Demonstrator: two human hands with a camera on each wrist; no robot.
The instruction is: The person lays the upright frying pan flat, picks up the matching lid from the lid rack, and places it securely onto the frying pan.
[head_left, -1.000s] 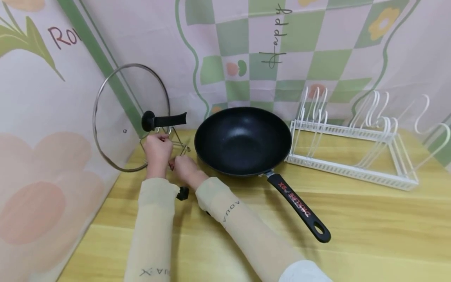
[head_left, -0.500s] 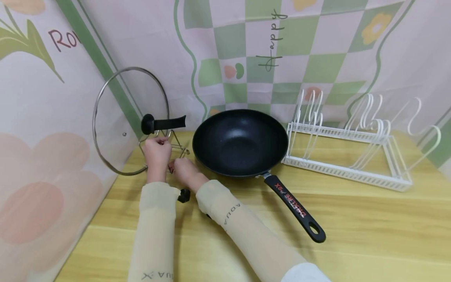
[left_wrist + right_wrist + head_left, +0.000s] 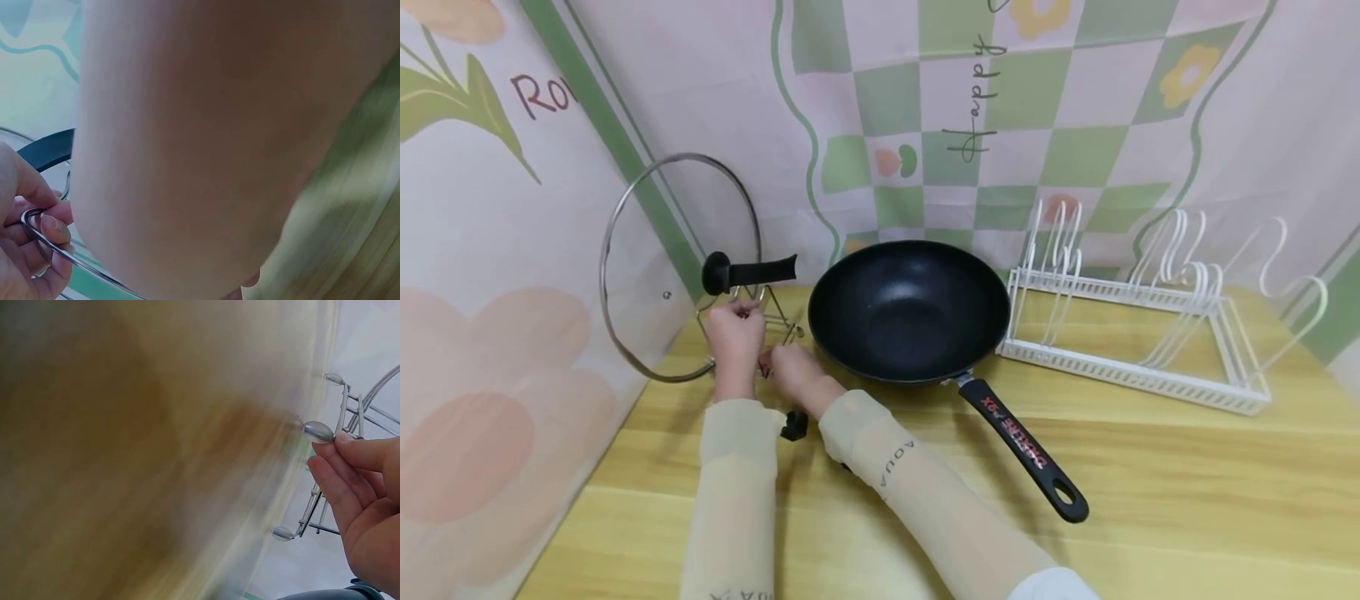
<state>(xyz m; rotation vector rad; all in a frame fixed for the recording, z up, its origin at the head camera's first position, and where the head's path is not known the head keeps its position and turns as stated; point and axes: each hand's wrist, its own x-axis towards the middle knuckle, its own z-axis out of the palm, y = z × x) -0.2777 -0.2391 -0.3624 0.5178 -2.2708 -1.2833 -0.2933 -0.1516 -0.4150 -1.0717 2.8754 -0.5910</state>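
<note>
A glass lid (image 3: 715,273) with a steel rim and black handle stands upright at the left. Below it is a metal wire rack (image 3: 345,412) with silver oval feet (image 3: 317,431), partly hidden by the hands. My left hand (image 3: 736,337) pinches a wire loop (image 3: 94,270) of this rack with thumb and fingers, just under the lid's handle. Lower and nearer the wok, my right hand (image 3: 801,375) pinches the rack's wire close to one foot. Blurred skin, apparently the right hand, fills much of the left wrist view.
A black wok (image 3: 910,312) sits right of the hands, its handle (image 3: 1026,446) pointing toward the front right. Beyond it, a white rack (image 3: 1135,383) with tall wire dividers stands on the wooden table (image 3: 1150,500). A patterned cloth (image 3: 880,100) covers the walls behind.
The head view has shifted slightly, so everything appears a little lower. Both hands keep their hold on the wire rack, and the lid stays put.
</note>
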